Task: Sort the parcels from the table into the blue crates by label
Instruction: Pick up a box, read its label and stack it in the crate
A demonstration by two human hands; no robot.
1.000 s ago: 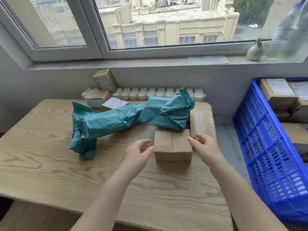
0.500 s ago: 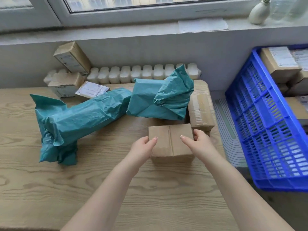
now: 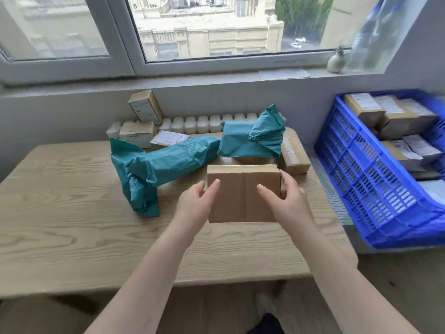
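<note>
A plain brown cardboard box (image 3: 240, 196) is tilted up above the wooden table (image 3: 72, 213), its taped face toward me. My left hand (image 3: 196, 206) grips its left edge with the thumb on the face. My right hand (image 3: 285, 201) grips its right edge, fingers wrapped round the side. No label shows on the face I see. A blue crate (image 3: 375, 189) stands at the right, holding several labelled brown boxes.
A long teal bag parcel (image 3: 166, 162) and a shorter teal parcel (image 3: 252, 138) lie behind the box. A small brown box (image 3: 295, 155) sits at the table's right edge. More boxes (image 3: 138, 133) and a radiator (image 3: 209, 122) line the back wall.
Both hands have closed on the brown box and raised it off the table, tilting it toward me. The camera has lifted, showing more of the window.
</note>
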